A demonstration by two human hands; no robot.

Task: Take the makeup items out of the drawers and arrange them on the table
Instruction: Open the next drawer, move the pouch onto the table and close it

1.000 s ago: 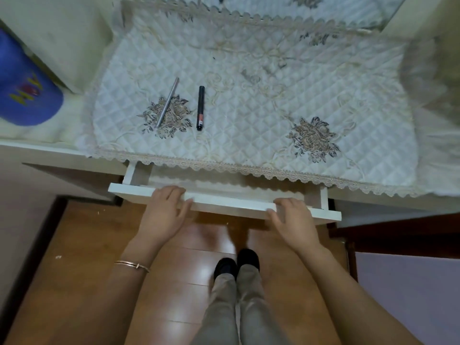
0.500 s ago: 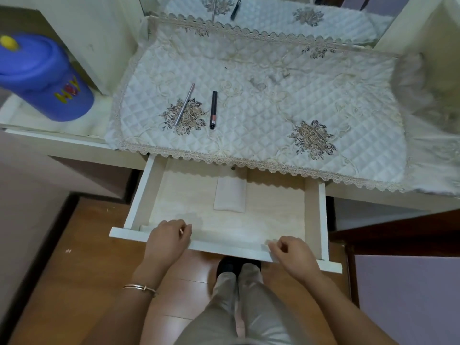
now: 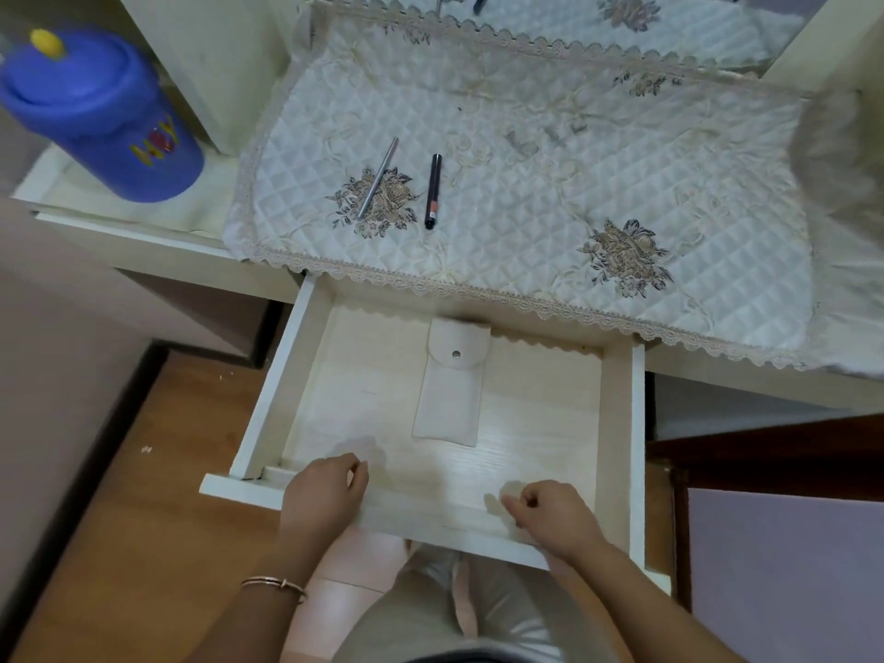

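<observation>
The white drawer [image 3: 617, 423] under the dressing table stands pulled far out. Inside lies one cream fabric pouch [image 3: 452, 390] with a snap-button flap, near the drawer's middle. My left hand [image 3: 323, 495] and my right hand [image 3: 557, 519] both rest over the drawer's front panel, fingers curled around its top edge. On the quilted white table cover [image 3: 550, 193] lie a thin silver makeup pencil [image 3: 378, 178] and a black pen-shaped makeup stick [image 3: 433, 191], side by side at the left.
A large blue lidded cup [image 3: 103, 114] stands on the lower shelf at the left. A mirror runs along the back of the table. My legs are beneath the drawer, on a wooden floor [image 3: 143, 519]. A dark cabinet edge sits at the right.
Both hands have pulled the drawer from nearly closed to far out, which has uncovered the cream pouch inside. The pencil and the black stick have stayed where they were.
</observation>
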